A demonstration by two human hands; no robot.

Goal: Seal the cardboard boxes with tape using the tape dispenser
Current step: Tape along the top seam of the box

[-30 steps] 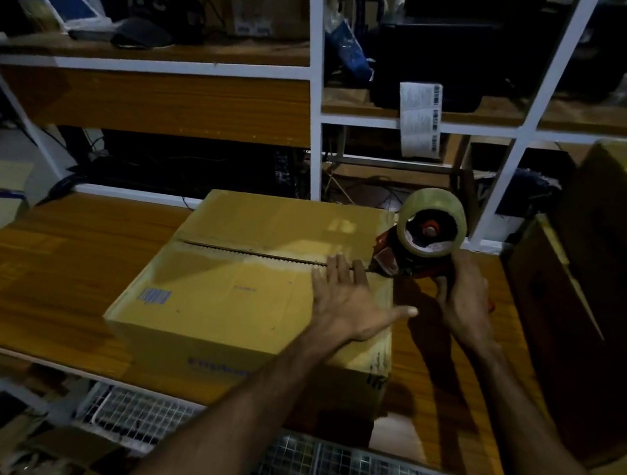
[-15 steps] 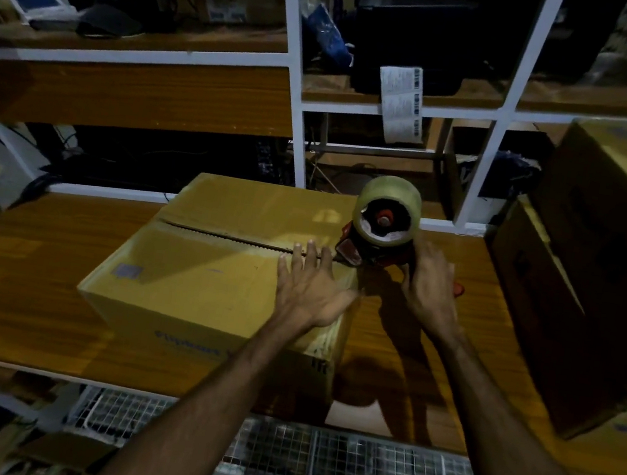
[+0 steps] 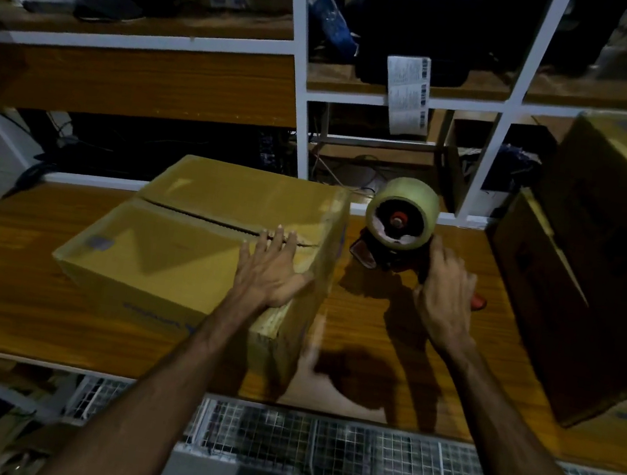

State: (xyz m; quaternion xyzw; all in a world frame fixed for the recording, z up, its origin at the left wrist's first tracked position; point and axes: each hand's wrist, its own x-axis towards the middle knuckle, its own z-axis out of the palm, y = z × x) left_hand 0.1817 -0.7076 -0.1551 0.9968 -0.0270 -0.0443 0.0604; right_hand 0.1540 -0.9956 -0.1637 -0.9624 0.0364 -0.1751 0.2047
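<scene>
Left hand [image 3: 272, 272] lies flat on the box [image 3: 198, 245] near its right end, likely steadying the flaps; right hand [image 3: 443, 291] grips the tape dispenser [image 3: 397, 229], just right of the box on the table [image 3: 13, 296].

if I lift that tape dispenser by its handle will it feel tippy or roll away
The tape dispenser is probably top-heavy: its big tape roll sits high. It seems unlikely to roll, resting on its frame. The right hand already holds the handle.
</scene>
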